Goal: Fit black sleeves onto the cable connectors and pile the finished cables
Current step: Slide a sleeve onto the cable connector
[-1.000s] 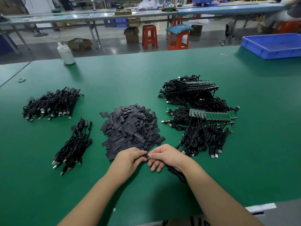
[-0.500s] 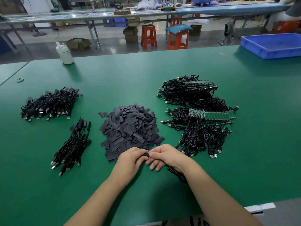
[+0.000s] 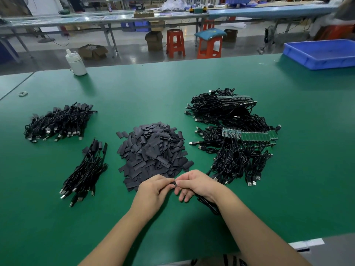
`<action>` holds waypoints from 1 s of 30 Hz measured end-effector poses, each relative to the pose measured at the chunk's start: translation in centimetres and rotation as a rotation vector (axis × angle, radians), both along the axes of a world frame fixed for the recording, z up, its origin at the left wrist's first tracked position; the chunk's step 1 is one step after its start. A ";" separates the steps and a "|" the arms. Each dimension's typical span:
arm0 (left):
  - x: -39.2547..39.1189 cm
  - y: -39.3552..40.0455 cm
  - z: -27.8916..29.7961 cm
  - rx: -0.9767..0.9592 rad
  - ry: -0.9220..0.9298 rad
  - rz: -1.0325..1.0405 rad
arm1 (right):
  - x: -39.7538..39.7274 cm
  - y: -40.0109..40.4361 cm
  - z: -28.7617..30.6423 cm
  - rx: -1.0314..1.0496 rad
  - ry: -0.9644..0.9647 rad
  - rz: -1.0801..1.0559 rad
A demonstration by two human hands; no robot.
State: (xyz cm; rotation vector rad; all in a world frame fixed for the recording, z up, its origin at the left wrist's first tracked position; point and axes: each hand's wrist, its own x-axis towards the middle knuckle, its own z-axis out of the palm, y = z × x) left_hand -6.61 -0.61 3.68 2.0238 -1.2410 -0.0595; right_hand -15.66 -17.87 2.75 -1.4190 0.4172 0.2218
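Observation:
My left hand (image 3: 154,191) and my right hand (image 3: 196,184) meet fingertip to fingertip just in front of a heap of flat black sleeves (image 3: 152,150). Between them they pinch a small black piece (image 3: 175,184), mostly hidden by the fingers. My right hand also holds a black cable (image 3: 208,205) that trails back under its wrist. To the right lies a tangle of black cables with small green boards (image 3: 240,139). A neat pile of sleeved cables (image 3: 86,171) lies at the left, with a larger pile (image 3: 57,121) behind it.
A white bottle (image 3: 75,63) stands at the far left edge of the green table (image 3: 297,169). A blue tray (image 3: 322,53) sits at the far right corner. A small ring of tape (image 3: 22,93) lies far left. Stools and benches stand beyond the table.
Both hands stay together at the same spot, with only slight finger movement on the small black piece. The piles have not moved.

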 end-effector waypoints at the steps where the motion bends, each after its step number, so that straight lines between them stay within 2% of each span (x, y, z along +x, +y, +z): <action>1: 0.1 0.1 0.1 0.007 -0.007 -0.011 | 0.0 0.0 0.0 -0.010 -0.002 0.012; 7: 0.2 0.1 0.5 0.087 -0.180 -0.091 | -0.1 0.1 0.3 -0.053 -0.019 0.055; 11: 0.2 -0.2 0.2 0.154 -0.202 -0.068 | 0.0 0.2 0.1 -0.071 -0.017 0.070; 18: 0.7 -0.9 -0.1 0.454 -0.267 -0.069 | 0.1 0.5 -0.3 -0.072 -0.011 0.066; 30: 0.1 -2.1 2.1 0.803 -0.486 -0.106 | 0.0 0.7 0.1 -0.082 -0.009 0.055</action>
